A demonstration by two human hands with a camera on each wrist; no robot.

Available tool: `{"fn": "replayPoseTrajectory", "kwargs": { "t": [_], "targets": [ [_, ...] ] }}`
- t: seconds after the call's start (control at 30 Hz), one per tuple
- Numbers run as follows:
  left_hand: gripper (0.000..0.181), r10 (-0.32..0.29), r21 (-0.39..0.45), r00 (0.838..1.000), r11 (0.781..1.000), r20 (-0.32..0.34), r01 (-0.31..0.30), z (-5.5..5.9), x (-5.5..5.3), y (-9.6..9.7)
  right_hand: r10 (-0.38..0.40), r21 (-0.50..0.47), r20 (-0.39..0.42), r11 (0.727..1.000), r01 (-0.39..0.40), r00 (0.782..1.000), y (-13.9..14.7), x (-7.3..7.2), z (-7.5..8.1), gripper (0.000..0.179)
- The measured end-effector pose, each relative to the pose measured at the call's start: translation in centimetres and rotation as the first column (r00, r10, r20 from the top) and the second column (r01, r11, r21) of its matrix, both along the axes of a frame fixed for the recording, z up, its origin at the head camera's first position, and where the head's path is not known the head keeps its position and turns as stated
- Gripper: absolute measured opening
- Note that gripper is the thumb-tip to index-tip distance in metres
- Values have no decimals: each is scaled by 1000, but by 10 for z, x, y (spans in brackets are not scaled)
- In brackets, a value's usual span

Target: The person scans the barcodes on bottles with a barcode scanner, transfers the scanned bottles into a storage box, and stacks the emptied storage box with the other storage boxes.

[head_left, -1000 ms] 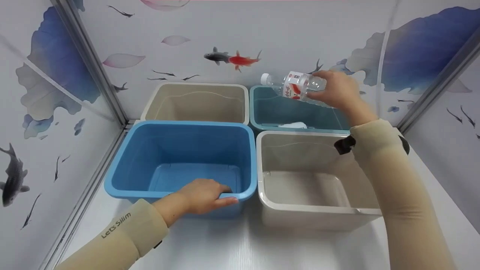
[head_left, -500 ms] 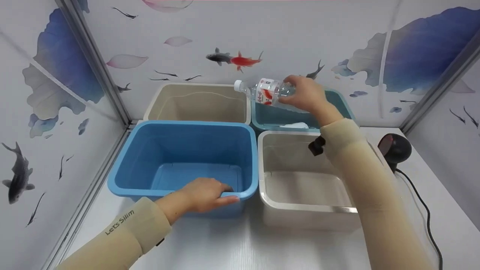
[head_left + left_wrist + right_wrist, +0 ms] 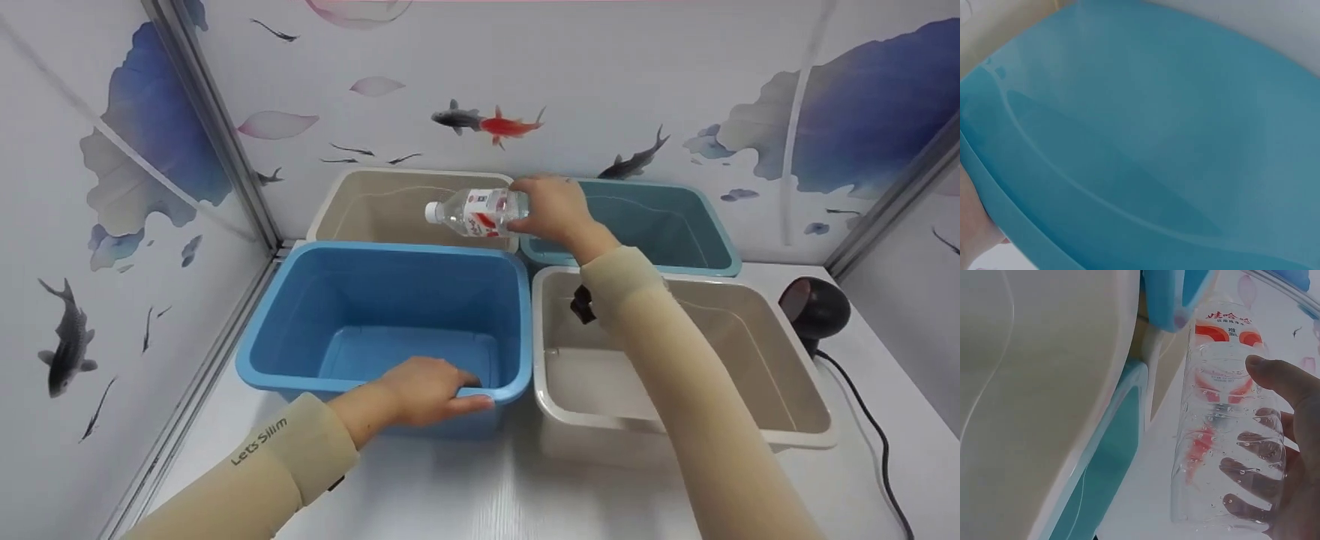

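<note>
My right hand [image 3: 559, 214] grips a clear plastic water bottle [image 3: 480, 214] near its base. The bottle has a white cap and a red-and-white label, and it lies nearly level with the cap pointing left. It is over the right part of the back-left beige tub [image 3: 367, 202], while the hand is by the near-left part of the teal tub [image 3: 652, 217]. In the right wrist view, thumb and fingers curl round the bottle [image 3: 1224, 455], with water drops on its wall. My left hand [image 3: 420, 390] grips the front rim of the blue tub [image 3: 405, 292], near its right corner.
A front-right beige tub [image 3: 750, 337] stands under my right forearm, which hides part of it. To its right is a black rounded device [image 3: 814, 307] with a black cable [image 3: 870, 427]. Painted panels [image 3: 600, 60] in metal frames enclose the white table [image 3: 450, 487].
My right hand has carried the bottle left and a little down, from over the teal tub to the back-left beige tub. The left hand keeps its grip; the view has shifted slightly.
</note>
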State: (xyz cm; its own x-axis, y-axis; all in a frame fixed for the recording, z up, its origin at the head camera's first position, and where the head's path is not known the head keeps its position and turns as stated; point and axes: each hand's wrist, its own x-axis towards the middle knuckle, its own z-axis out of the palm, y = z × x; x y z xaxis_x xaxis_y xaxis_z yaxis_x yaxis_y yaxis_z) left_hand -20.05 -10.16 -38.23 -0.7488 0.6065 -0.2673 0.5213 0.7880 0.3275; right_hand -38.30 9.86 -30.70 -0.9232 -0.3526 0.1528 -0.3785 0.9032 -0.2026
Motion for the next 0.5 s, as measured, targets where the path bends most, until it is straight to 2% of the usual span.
{"fn": "replayPoseTrajectory", "kwargs": {
  "t": [0.3,0.5],
  "targets": [
    [62,16,-27,1000,1000,7,-15,1,-1,2,-10,20,52,1000,9,999,-18,-5,-13,63],
    [60,9,-23,1000,1000,-4,-9,-1,-2,0,20,42,84,999,-24,996,-17,-6,-12,57]
  ]
}}
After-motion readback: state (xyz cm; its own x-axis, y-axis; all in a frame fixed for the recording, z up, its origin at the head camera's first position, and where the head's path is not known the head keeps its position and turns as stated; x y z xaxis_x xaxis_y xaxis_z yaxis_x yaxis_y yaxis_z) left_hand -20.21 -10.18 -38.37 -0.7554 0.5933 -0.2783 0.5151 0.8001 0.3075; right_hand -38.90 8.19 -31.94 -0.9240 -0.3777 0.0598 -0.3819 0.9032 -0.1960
